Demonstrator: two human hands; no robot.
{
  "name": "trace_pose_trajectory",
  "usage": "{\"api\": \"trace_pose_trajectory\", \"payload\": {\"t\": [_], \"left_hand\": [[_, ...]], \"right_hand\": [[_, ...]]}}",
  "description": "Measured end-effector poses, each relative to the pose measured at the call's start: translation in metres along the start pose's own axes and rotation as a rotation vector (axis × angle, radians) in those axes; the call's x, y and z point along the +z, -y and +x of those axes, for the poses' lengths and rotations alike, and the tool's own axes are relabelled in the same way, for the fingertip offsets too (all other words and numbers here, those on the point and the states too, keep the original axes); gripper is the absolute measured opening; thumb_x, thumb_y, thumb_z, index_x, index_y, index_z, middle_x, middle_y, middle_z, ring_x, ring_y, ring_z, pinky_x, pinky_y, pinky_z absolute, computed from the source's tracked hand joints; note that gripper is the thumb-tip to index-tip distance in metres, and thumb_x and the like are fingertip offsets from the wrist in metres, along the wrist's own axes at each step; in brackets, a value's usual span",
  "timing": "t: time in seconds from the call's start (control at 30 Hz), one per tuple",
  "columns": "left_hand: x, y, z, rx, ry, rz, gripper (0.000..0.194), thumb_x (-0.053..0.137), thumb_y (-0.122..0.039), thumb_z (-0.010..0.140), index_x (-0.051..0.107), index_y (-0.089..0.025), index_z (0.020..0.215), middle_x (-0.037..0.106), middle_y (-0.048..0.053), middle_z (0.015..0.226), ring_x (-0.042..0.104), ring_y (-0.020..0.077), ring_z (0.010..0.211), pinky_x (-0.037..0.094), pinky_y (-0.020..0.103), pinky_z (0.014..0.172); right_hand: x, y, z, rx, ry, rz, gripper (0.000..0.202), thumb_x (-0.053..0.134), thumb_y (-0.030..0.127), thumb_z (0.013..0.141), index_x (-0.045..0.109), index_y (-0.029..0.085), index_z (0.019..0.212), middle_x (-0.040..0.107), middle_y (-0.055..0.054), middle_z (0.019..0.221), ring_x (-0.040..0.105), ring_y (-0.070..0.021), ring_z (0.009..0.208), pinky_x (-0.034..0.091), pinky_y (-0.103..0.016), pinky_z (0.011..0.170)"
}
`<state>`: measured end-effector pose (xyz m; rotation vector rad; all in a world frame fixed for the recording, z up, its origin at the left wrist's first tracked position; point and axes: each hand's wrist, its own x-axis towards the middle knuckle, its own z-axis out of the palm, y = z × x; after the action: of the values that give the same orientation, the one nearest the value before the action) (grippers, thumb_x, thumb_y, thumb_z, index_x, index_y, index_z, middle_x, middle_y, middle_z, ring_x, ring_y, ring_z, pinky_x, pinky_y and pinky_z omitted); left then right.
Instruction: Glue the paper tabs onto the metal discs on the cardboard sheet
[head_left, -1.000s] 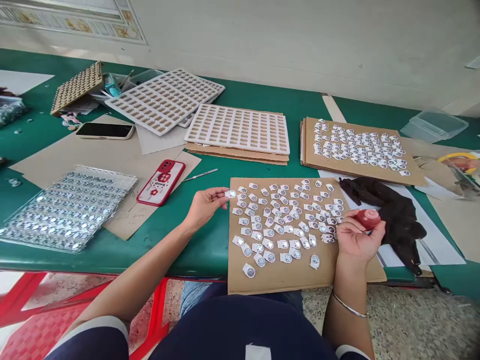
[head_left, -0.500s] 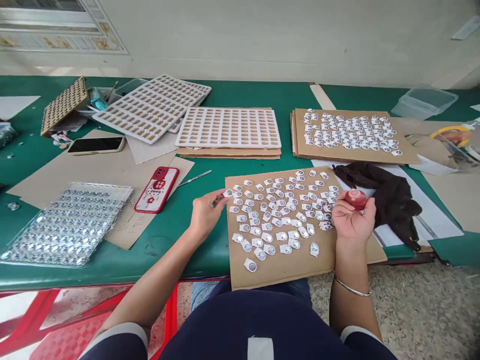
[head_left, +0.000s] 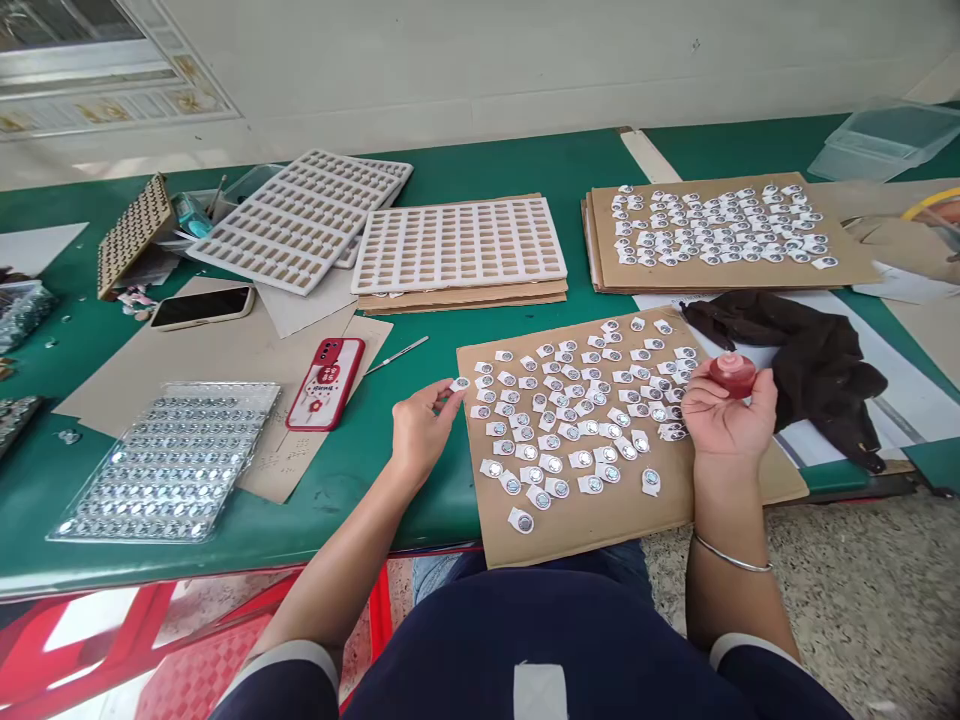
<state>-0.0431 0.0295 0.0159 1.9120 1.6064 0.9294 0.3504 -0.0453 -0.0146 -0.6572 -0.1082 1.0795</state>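
My left hand (head_left: 425, 425) pinches a small round silver badge with a white tab (head_left: 460, 384) between thumb and fingertips, at the left edge of a cardboard sheet (head_left: 600, 530). Many similar tabbed badges (head_left: 580, 459) lie spread over that sheet, several of them touching or overlapping. Palm up over the sheet's right side, my right hand (head_left: 727, 415) has its fingers curled round a reddish, rounded, shiny piece with a pale pink top (head_left: 733, 373). The exact kind of this piece is unclear, and its underside is hidden in the hand.
More tabbed badges cover a cardboard stack (head_left: 720, 277) at the back right. White slotted trays (head_left: 459, 245) stand behind. On the left are a red-cased phone (head_left: 325, 385), another phone (head_left: 202, 308) and a clear tray of shiny pieces (head_left: 169, 465). Dark cloth (head_left: 810, 370) lies right.
The view has shifted and tilted slightly. Both hands keep nearly the same pose, the left on the tabbed badge and the right on the reddish piece.
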Motion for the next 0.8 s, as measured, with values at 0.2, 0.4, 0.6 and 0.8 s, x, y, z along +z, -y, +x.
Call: {"api": "trace_pose_trajectory", "payload": {"t": [0.2,0.4,0.6,0.8], "left_hand": [[0.001,0.002,-0.001,0.002,-0.001,-0.009,0.035,0.057,-0.045,0.081,0.068,-0.017,0.099,0.069,0.004,0.078,0.064,0.0141,0.061,0.051,0.024,0.062],[0.0,0.003,-0.001,0.015,-0.004,-0.02,0.034,0.056,-0.045,0.083,0.068,-0.017,0.098,0.069,0.004,0.078,0.064,0.0141,0.061,0.051,0.024,0.061],[0.0,0.003,-0.002,0.034,-0.008,-0.011,0.033,0.056,-0.044,0.083,0.068,-0.018,0.098,0.07,0.003,0.078,0.064,0.0141,0.061,0.051,0.024,0.062],[-0.001,0.002,-0.002,0.06,-0.029,0.017,0.031,0.057,-0.043,0.082,0.068,-0.018,0.098,0.07,0.003,0.08,0.064,0.0142,0.062,0.05,0.024,0.062]], "right_hand": [[-0.013,0.006,0.018,-0.046,0.108,-0.308,0.037,0.068,0.049,0.058,0.056,0.018,0.072,0.044,-0.002,0.07,0.024,-0.0006,0.044,0.017,-0.016,0.036],[-0.014,0.007,0.019,-0.051,0.13,-0.371,0.041,0.068,0.054,0.056,0.057,0.017,0.07,0.042,-0.003,0.069,0.023,-0.0012,0.044,0.01,-0.019,0.039],[-0.014,0.006,0.016,-0.052,0.059,-0.341,0.045,0.07,0.055,0.051,0.058,0.018,0.073,0.045,-0.005,0.073,0.025,-0.0012,0.045,0.013,-0.018,0.038],[-0.003,0.001,0.006,-0.004,-0.101,-0.099,0.034,0.057,0.047,0.071,0.058,0.015,0.082,0.049,-0.007,0.079,0.037,-0.0014,0.044,0.029,-0.014,0.035]]}}
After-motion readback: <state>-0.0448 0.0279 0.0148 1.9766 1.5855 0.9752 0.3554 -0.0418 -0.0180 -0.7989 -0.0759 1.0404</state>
